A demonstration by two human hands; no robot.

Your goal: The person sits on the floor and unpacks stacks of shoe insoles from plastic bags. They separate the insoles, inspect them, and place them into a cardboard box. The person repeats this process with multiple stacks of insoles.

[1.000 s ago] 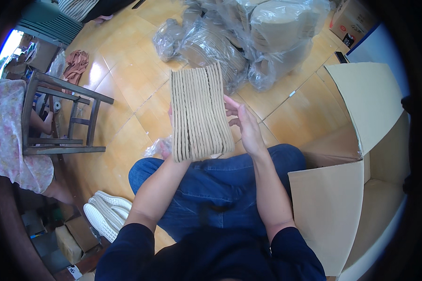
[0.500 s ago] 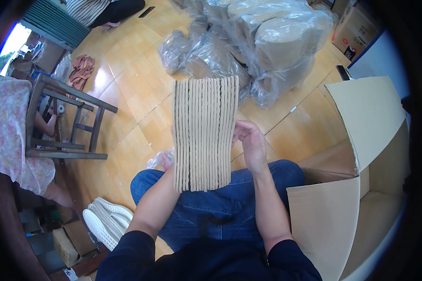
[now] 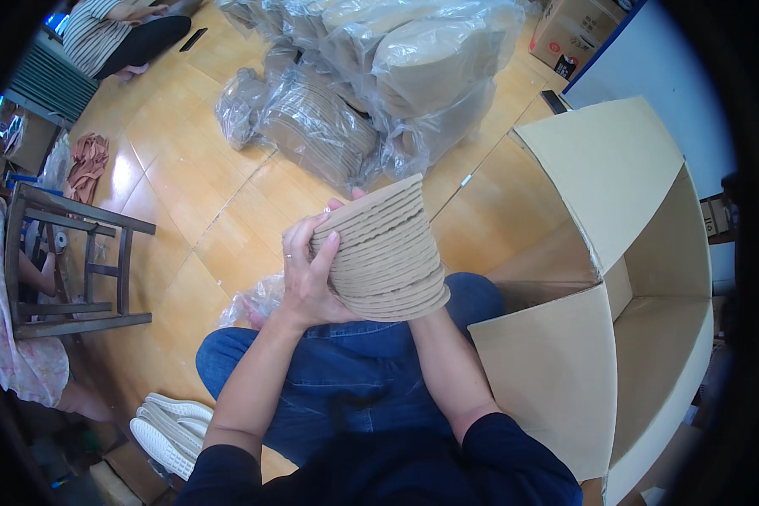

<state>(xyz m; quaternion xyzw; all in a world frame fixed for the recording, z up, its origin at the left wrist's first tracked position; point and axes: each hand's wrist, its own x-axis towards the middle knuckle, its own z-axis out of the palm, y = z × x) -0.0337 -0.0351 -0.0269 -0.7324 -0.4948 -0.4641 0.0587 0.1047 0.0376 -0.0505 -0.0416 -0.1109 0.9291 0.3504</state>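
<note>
A thick stack of beige insoles (image 3: 388,253) is held above my lap, edges toward me and tilted up to the right. My left hand (image 3: 306,274) grips its left end, thumb on the near side and fingers over the top. My right forearm passes under and behind the stack. Most of my right hand (image 3: 358,193) is hidden there; only fingertips that appear to be its own show past the far edge. Clear plastic bags (image 3: 320,126) on the floor ahead hold more beige sole-shaped stacks.
An open cardboard box (image 3: 548,371) stands close on my right, flaps spread. White shoe soles (image 3: 167,438) lie at lower left. A dark wooden stool (image 3: 84,270) and a person in floral cloth (image 3: 17,354) are at left. Another person (image 3: 114,42) sits farther back. Crumpled plastic (image 3: 257,299) lies by my knee.
The stack has turned from upright to lying across, tilted. My right hand, open beside it before, has gone behind it. My left hand has come into sight around its left end. The view has shifted right.
</note>
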